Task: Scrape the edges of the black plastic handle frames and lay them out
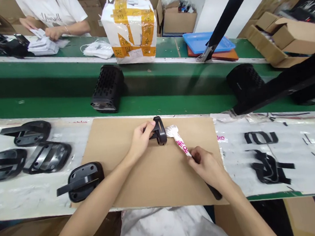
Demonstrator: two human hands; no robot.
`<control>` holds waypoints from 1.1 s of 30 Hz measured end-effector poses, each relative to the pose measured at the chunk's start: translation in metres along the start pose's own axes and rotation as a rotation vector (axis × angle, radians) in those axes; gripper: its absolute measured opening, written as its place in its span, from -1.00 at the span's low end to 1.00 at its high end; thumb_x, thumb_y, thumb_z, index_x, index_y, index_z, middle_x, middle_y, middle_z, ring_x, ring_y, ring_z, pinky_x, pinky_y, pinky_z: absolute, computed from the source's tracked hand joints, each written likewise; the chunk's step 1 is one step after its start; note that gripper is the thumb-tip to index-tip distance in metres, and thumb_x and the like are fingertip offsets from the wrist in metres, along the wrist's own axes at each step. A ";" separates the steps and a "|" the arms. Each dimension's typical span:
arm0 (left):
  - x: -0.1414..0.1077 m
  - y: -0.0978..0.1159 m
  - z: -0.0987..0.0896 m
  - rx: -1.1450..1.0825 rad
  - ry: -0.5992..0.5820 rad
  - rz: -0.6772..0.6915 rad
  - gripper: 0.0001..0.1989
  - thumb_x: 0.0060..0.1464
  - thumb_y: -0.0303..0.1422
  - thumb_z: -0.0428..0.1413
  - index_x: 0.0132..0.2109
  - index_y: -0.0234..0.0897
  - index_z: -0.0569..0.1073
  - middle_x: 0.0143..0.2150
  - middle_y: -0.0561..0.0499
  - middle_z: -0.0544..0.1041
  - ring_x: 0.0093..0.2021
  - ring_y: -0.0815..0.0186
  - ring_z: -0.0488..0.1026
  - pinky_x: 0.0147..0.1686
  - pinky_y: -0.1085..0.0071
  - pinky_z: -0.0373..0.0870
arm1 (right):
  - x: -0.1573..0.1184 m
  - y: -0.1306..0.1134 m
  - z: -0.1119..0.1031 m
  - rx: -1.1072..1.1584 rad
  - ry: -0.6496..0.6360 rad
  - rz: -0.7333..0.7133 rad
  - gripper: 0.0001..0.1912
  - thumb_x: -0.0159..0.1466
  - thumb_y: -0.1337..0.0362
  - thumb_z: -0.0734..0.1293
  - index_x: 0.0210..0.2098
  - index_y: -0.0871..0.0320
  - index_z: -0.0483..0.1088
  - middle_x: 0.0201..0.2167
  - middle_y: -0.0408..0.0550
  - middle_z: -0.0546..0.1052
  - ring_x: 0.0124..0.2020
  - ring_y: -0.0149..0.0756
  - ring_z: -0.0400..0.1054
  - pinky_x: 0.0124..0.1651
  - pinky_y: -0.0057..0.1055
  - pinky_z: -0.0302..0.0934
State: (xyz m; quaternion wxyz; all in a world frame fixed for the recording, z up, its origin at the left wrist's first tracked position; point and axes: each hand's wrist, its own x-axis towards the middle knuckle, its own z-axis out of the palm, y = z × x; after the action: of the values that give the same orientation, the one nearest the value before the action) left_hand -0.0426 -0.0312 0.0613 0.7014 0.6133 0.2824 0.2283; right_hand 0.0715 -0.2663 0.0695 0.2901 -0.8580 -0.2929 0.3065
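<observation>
**Left hand (139,140) and right hand (206,167) both clamped, just apart**

The left hand grips a black plastic part (159,131) standing on a cardboard sheet (152,175). The right hand pinches a white wrapped strip (180,142), its pink lettering unreadable, just beside that part; a black strap (214,191) runs out below the hand. The sheet lies on the white-covered table (307,179), printed pink "ko" at its edge. Four matching black parts (82,182) lie left, with tangled black straps (269,167) right. Two perforated black housings (108,88) sit on the green conveyor (46,107). Beyond, a carton (129,27) wears yellow tape with Chinese characters, and a co-worker's hands (53,33) sort white packets (43,45).
</observation>
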 end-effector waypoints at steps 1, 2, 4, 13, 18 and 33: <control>0.000 -0.001 -0.001 0.020 -0.024 -0.004 -0.44 0.20 0.10 0.14 -0.46 -0.22 0.13 -0.52 0.16 0.03 -0.50 0.45 -0.05 -0.47 0.43 -0.08 | 0.000 -0.001 0.001 0.168 -0.064 0.047 -0.73 0.30 0.02 0.33 -0.24 0.07 0.26 -0.38 -0.11 0.52 -0.50 -0.24 0.40 -0.41 -0.30 0.27; 0.000 -0.002 -0.001 0.042 -0.044 -0.005 -0.44 0.21 0.10 0.12 -0.46 -0.22 0.13 -0.52 0.16 0.03 -0.51 0.45 -0.05 -0.47 0.43 -0.09 | -0.001 -0.001 0.002 0.362 -0.141 0.101 -0.65 0.29 -0.03 0.36 -0.15 0.06 0.25 -0.33 -0.12 0.55 -0.56 -0.29 0.38 -0.49 -0.34 0.27; 0.002 -0.002 -0.002 0.085 -0.069 0.009 -0.43 0.23 0.10 0.09 -0.48 -0.23 0.13 -0.54 0.15 0.03 -0.51 0.44 -0.05 -0.47 0.41 -0.08 | -0.003 0.000 0.006 0.710 -0.302 0.215 -0.44 0.24 -0.12 0.41 0.05 0.04 0.21 -0.28 -0.12 0.57 -0.71 -0.45 0.20 -0.69 -0.46 0.11; 0.005 -0.005 0.000 0.072 -0.083 0.076 -0.45 0.26 0.03 0.08 -0.53 -0.25 0.21 -0.55 0.12 0.15 -0.48 0.40 0.08 -0.41 0.41 0.09 | -0.021 -0.007 0.035 0.487 -0.116 0.039 -0.39 0.46 -0.14 0.25 0.33 0.09 0.31 -0.54 -0.26 0.25 -0.59 -0.41 0.10 -0.56 -0.48 0.05; 0.008 -0.011 -0.002 0.035 -0.113 0.121 -0.49 0.31 -0.05 0.06 -0.50 -0.27 0.24 -0.53 0.10 0.21 -0.47 0.41 0.12 -0.41 0.43 0.10 | -0.016 -0.011 0.031 0.328 -0.186 -0.001 -0.38 0.49 -0.14 0.19 0.33 0.12 0.35 -0.57 -0.25 0.19 -0.57 -0.33 0.08 -0.53 -0.42 0.04; 0.003 -0.005 0.001 0.104 -0.082 0.134 -0.51 0.31 -0.03 0.02 -0.48 -0.28 0.28 -0.52 0.09 0.25 -0.45 0.38 0.19 -0.41 0.40 0.09 | -0.027 -0.027 0.025 0.454 -0.017 0.145 -0.40 0.42 -0.24 0.26 0.14 0.13 0.41 -0.55 -0.26 0.19 -0.65 -0.43 0.00 -0.66 -0.48 -0.08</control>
State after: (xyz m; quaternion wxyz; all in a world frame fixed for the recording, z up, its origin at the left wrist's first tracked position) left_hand -0.0397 -0.0302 0.0564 0.6626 0.6754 0.2232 0.2342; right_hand 0.0282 -0.2589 0.0812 0.4501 -0.7870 -0.1564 0.3919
